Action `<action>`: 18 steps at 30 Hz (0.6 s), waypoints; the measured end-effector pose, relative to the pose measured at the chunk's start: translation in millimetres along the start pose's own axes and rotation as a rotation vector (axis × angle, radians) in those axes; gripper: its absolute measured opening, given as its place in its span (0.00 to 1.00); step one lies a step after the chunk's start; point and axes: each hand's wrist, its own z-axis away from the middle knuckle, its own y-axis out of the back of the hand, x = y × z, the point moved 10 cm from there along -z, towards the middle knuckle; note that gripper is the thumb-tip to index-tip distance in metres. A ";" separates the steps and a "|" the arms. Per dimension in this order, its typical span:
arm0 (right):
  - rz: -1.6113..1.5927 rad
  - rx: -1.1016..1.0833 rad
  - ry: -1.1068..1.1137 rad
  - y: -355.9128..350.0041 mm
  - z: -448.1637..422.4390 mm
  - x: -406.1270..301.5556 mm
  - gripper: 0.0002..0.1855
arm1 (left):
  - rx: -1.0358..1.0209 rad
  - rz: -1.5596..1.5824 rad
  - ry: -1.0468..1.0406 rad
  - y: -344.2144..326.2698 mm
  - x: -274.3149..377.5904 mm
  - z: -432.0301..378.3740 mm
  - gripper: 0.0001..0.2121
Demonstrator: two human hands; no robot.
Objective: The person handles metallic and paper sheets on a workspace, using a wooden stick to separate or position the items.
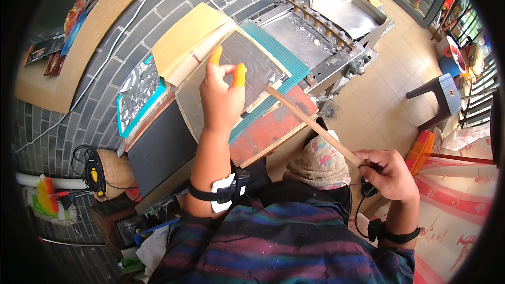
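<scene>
My left hand (223, 94), with yellow finger cots on two fingertips, is raised over a stack of thin dark grey sheets (256, 59). Its fingers are spread, and I make out nothing held between them. A long flat wooden stick (311, 122) has its near end in my right hand (388, 175). The stick's far tip reaches the near edge of the sheets; whether it touches them I cannot tell. Beneath the stack lies a turquoise corrugated mat (290, 61) on a worn red board (272, 128). Yellowish paper (189, 43) lies against the stack's far left side.
A turquoise-edged tray (161, 86) of silvery foil scraps stands left, behind a black panel (161, 146). Beyond the mat is a metal machine (300, 33) with a bolted bar. A plastic stool (449, 92) and orange broom (420, 152) stand right. Cable (92, 169) hangs left.
</scene>
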 end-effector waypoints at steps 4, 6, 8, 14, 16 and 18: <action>0.055 0.000 -0.027 -7.4 -8.8 2.7 0.16 | -0.051 -0.214 -0.054 -1.8 -1.0 23.0 0.27; 0.057 0.011 -0.018 -10.0 -13.0 2.2 0.16 | -0.083 -0.206 -0.178 -7.7 4.3 33.8 0.26; 0.062 0.024 -0.017 -11.8 -15.8 1.8 0.15 | -0.082 -0.245 -0.220 -11.2 2.9 38.6 0.26; 0.029 0.090 -0.015 -7.5 -19.2 3.5 0.15 | -0.088 -0.309 -0.280 -13.9 13.5 45.1 0.28; 0.019 0.111 -0.027 -5.2 -19.3 5.8 0.15 | -0.101 -0.300 -0.253 -14.4 14.0 44.2 0.23; 0.024 0.134 -0.017 -2.1 -20.0 5.4 0.15 | -0.097 -0.278 -0.218 -12.8 13.5 43.1 0.20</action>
